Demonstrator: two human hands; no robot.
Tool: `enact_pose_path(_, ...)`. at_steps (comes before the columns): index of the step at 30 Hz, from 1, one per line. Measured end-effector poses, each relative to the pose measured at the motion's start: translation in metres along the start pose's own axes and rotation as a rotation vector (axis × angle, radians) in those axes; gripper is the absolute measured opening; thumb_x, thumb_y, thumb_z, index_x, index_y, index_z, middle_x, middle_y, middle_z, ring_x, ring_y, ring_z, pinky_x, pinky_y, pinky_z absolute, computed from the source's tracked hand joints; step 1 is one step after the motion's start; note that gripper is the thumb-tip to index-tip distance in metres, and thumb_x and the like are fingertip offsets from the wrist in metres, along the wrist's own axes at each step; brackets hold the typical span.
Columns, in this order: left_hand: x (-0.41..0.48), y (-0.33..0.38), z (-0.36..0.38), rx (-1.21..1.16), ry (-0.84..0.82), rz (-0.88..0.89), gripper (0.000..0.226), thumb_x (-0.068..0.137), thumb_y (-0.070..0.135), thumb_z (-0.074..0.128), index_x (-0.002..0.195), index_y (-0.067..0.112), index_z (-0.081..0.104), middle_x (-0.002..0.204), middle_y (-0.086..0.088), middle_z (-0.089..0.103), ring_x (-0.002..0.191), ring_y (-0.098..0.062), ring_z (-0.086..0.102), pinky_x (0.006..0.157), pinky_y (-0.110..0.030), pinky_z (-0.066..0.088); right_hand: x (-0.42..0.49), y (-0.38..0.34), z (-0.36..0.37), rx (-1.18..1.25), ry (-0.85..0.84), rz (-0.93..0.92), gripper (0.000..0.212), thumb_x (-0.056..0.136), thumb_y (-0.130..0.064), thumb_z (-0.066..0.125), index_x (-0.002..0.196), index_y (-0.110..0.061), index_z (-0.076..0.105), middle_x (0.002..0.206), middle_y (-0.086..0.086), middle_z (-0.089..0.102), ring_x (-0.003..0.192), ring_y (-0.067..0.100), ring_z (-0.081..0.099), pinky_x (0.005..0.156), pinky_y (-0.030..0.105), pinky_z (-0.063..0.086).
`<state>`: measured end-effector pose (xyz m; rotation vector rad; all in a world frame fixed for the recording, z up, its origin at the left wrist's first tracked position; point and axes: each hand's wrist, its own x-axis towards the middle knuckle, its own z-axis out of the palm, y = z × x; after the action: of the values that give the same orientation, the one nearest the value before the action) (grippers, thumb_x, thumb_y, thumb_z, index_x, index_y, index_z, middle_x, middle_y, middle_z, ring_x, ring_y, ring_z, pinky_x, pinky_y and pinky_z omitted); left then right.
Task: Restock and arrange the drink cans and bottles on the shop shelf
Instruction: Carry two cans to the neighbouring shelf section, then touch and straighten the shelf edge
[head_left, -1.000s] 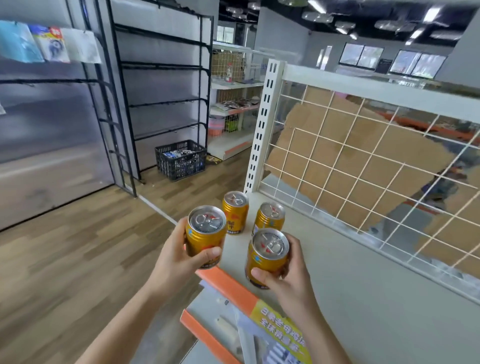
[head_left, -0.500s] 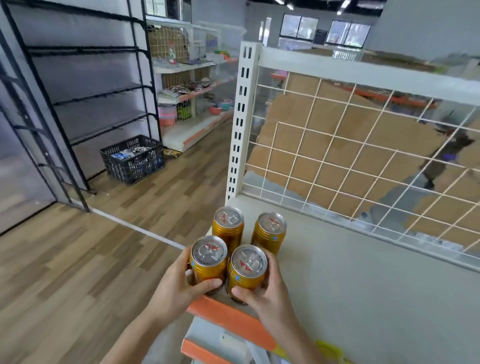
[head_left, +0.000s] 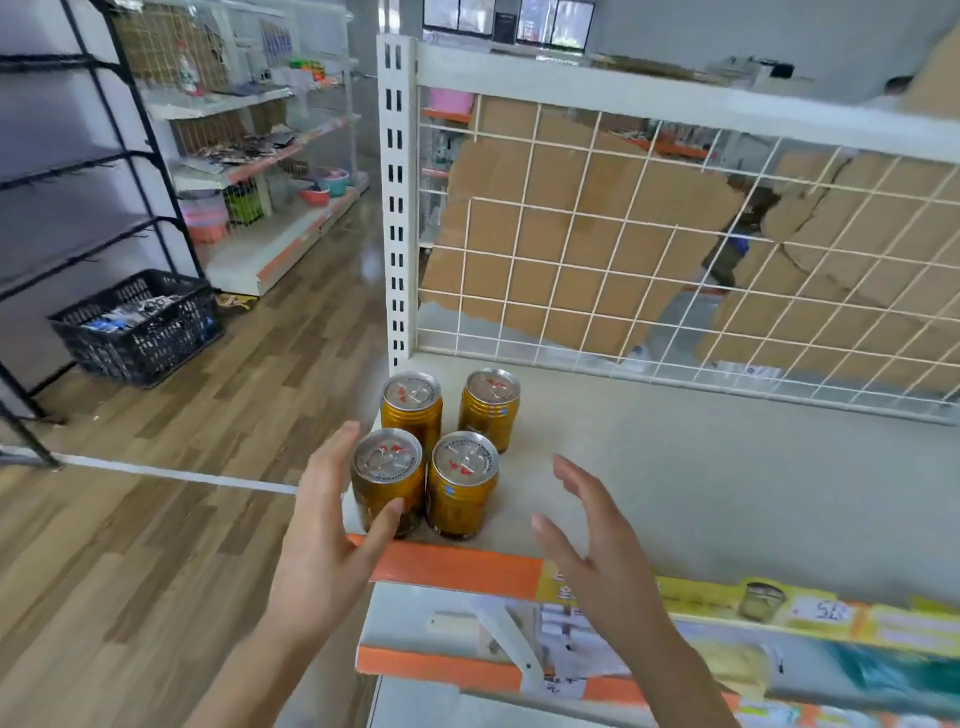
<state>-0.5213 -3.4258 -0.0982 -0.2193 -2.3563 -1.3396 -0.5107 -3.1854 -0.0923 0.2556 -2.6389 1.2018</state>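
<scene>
**Four gold cans at the shelf's left front corner, one of my hands on each side**

The four cans stand upright in a two-by-two block on the shelf (head_left: 701, 493). The front-left can (head_left: 387, 480) and front-right can (head_left: 463, 483) are just beside each other. They hide the lower bodies of the back-left can (head_left: 412, 405) and back-right can (head_left: 489, 405). The printing on the lids and sides is too small to read.

My left hand (head_left: 322, 540) is at the front-left can. Its fingers (head_left: 337, 447) are straight along the can's left side, and the thumb tip is against the can low down. I cannot tell whether the fingers touch the can. My right hand (head_left: 597, 551) is apart from the front-right can, with its fingers (head_left: 571, 478) spread wide and holding nothing.

The block sits near the orange front strip (head_left: 457, 569) and just beside the shelf's left edge, past which the wooden floor (head_left: 156, 519) lies far below. The slotted upright post (head_left: 396, 208) rises close behind the back-left can. Open shelf surface runs right of the block to the frame edge, closed at the back by the wire grid (head_left: 623, 260). Torn cardboard (head_left: 571, 218) behind the grid covers most of what lies beyond. The labels on the lower shelf edge are blurred. A black crate (head_left: 140, 327) stands on the floor well to the left.
</scene>
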Motion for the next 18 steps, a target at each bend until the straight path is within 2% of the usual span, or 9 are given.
enact_pose_path(3, 0.002, 0.018, -0.004, 0.124, -0.053, 0.169, 0.06, 0.084, 0.042, 0.049, 0.137, 0.017, 0.039, 0.145, 0.004, 0.036, 0.136, -0.005, 0.028, 0.108, -0.009, 0.018, -0.02, 0.002, -0.034, -0.119, 0.097, -0.025, 0.053, 0.082, -0.06, 0.04, 0.131, -0.042, 0.03, 0.127, -0.023, 0.041, 0.112, -0.017, 0.035, 0.087, 0.001, 0.027)
enact_pose_path(6, 0.0, 0.037, 0.002, 0.226, -0.099, 0.293, 0.053, 0.085, 0.039, 0.047, 0.131, 0.013, 0.046, 0.14, 0.001, 0.039, 0.133, -0.014, 0.033, 0.11, -0.017, 0.02, -0.044, 0.01, -0.069, -0.23, 0.217, -0.016, 0.061, 0.08, -0.063, 0.038, 0.134, -0.034, 0.039, 0.126, -0.02, 0.044, 0.106, -0.002, 0.046, 0.081, 0.014, 0.034)
enact_pose_path(8, -0.006, 0.053, 0.011, 0.294, -0.142, 0.371, 0.05, 0.085, 0.037, 0.047, 0.128, 0.012, 0.049, 0.136, -0.003, 0.044, 0.129, -0.019, 0.037, 0.109, -0.019, 0.02, -0.064, 0.019, -0.092, -0.288, 0.282, -0.002, 0.064, 0.079, -0.063, 0.039, 0.134, -0.03, 0.044, 0.125, -0.02, 0.045, 0.092, 0.006, 0.05, 0.075, 0.02, 0.036)
enact_pose_path(9, -0.01, 0.06, 0.017, 0.32, -0.166, 0.402, 0.049, 0.084, 0.035, 0.047, 0.126, 0.01, 0.051, 0.134, -0.005, 0.047, 0.128, -0.021, 0.038, 0.109, -0.018, 0.019, -0.075, 0.025, -0.103, -0.303, 0.302, 0.003, 0.063, 0.08, -0.062, 0.04, 0.134, -0.029, 0.045, 0.123, -0.019, 0.046, 0.091, 0.007, 0.051, 0.074, 0.024, 0.039)
enact_pose_path(11, -0.019, 0.072, 0.032, 0.349, -0.211, 0.433, 0.05, 0.085, 0.035, 0.046, 0.125, 0.007, 0.053, 0.133, -0.007, 0.05, 0.127, -0.024, 0.04, 0.109, -0.019, 0.019, -0.098, 0.038, -0.126, -0.32, 0.329, 0.021, 0.06, 0.081, -0.058, 0.041, 0.132, -0.026, 0.046, 0.123, -0.016, 0.048, 0.102, 0.008, 0.05, 0.078, 0.031, 0.045)
enact_pose_path(13, -0.03, 0.086, 0.049, 0.368, -0.252, 0.438, 0.053, 0.089, 0.046, 0.041, 0.125, 0.009, 0.053, 0.132, -0.008, 0.051, 0.124, -0.028, 0.043, 0.105, -0.027, 0.025, -0.124, 0.051, -0.152, -0.352, 0.355, 0.035, 0.06, 0.082, -0.056, 0.042, 0.131, -0.022, 0.049, 0.123, -0.008, 0.052, 0.11, 0.009, 0.047, 0.086, 0.029, 0.042)
enact_pose_path(15, -0.04, 0.1, 0.071, 0.395, -0.279, 0.458, 0.062, 0.093, 0.057, 0.028, 0.125, 0.01, 0.052, 0.131, -0.009, 0.051, 0.122, -0.029, 0.045, 0.101, -0.035, 0.03, -0.151, 0.064, -0.182, -0.403, 0.38, 0.056, 0.061, 0.082, -0.055, 0.042, 0.13, -0.018, 0.05, 0.122, -0.004, 0.054, 0.111, 0.01, 0.046, 0.084, 0.025, 0.039)
enact_pose_path(18, -0.059, 0.127, 0.105, 0.406, -0.317, 0.476, 0.066, 0.093, 0.06, 0.024, 0.126, 0.01, 0.053, 0.13, -0.011, 0.053, 0.119, -0.031, 0.047, 0.095, -0.037, 0.034, -0.195, 0.082, -0.228, -0.464, 0.419, 0.116, 0.06, 0.081, -0.054, 0.042, 0.129, -0.019, 0.05, 0.122, -0.002, 0.056, 0.11, 0.013, 0.046, 0.081, 0.029, 0.04)
